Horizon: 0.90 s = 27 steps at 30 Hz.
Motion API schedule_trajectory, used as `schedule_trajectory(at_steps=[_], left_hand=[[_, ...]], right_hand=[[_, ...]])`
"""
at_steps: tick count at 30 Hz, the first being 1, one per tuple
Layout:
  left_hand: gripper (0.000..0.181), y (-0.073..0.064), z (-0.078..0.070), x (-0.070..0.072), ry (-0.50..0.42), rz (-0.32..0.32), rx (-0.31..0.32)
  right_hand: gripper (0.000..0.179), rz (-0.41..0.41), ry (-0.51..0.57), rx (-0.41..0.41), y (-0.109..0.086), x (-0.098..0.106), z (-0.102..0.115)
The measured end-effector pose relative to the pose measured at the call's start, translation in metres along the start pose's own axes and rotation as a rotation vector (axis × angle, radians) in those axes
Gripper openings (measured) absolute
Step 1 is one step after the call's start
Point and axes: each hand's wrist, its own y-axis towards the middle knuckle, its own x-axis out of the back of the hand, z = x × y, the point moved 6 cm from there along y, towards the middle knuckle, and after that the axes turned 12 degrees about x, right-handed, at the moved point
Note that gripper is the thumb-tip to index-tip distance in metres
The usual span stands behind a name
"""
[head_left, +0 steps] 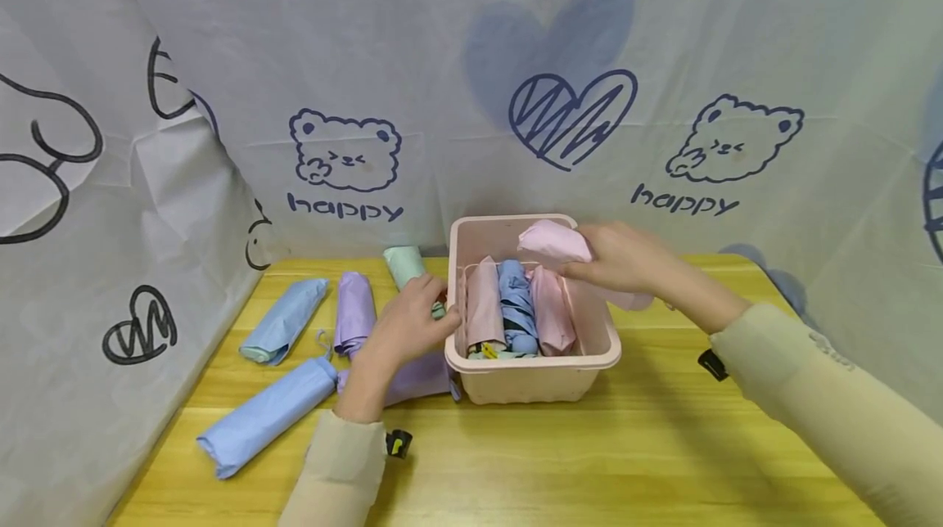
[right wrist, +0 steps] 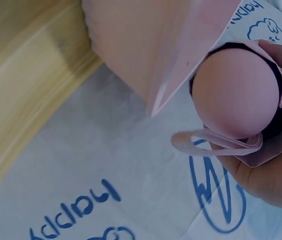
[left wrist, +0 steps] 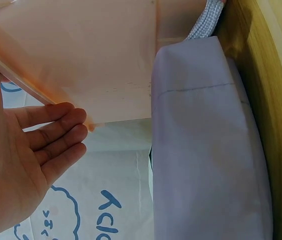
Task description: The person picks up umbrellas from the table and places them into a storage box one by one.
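Note:
My right hand (head_left: 622, 258) grips a folded pink umbrella (head_left: 554, 241) above the right side of a pale pink plastic bin (head_left: 532, 384). Its round handle end (right wrist: 236, 92) and wrist loop (right wrist: 216, 141) face the right wrist camera. At the bin's left rim is my left hand (head_left: 412, 318), fingers bent against the rim (left wrist: 36, 94); its thumb is mostly hidden in the left wrist view. Inside the bin lie a pink umbrella (head_left: 483, 302), a blue umbrella (head_left: 516, 298) and another pink umbrella (head_left: 550, 310) side by side. A purple umbrella (left wrist: 206, 140) lies beside the bin's left wall.
Left on the wooden table (head_left: 516, 461) lie a light blue umbrella (head_left: 286, 321), a longer blue umbrella (head_left: 268, 415), an upright-lying purple umbrella (head_left: 355, 308) and a mint green umbrella (head_left: 404, 265). Behind the bin hangs a printed white cloth (head_left: 442, 60).

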Motion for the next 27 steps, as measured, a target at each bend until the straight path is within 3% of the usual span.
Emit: schedule_trajectory(at_steps=[6,13,21,27], left_hand=[[0.035,0.001,0.000,-0.001,0.009,0.002,0.001],[0.033,-0.001,-0.001,0.000,0.011,-0.003,-0.002],[0.034,0.001,0.001,0.001,0.012,-0.007,-0.005],[0.033,0.002,0.002,0.001,0.015,0.001,0.004]], right_hand=[[0.068,0.095,0.080,-0.020,0.031,-0.007,0.002],[0.042,0.186,0.237,-0.115,0.056,-0.017,0.006],[0.038,0.278,0.224,-0.215,0.083,-0.031,0.009],[0.030,0.329,0.362,-0.263,0.097,-0.054,0.008]])
